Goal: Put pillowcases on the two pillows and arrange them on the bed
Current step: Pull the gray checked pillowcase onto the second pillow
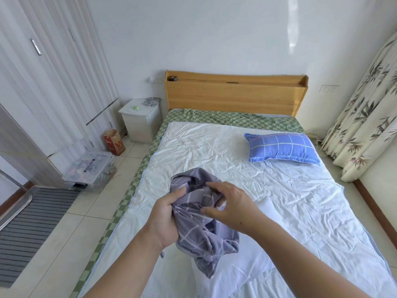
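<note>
I hold a crumpled grey checked pillowcase [199,229] above the near part of the bed [236,151]. My left hand [165,220] grips a bunch of the cloth from the left. My right hand [229,205] reaches into the folds from the right, its fingers curled on the fabric. A pillow in a blue checked case [281,148] lies on the white sheet at the right, short of the headboard. A bare white pillow [266,204] peeks out on the sheet just behind my right hand, mostly hidden.
A wooden headboard [234,93] stands against the far wall. Left of the bed are a white nightstand [140,121], a paper bag [115,141] and a clear plastic box [89,168] on the tiled floor. A wardrobe [43,87] lines the left wall; curtains [365,117] hang at the right.
</note>
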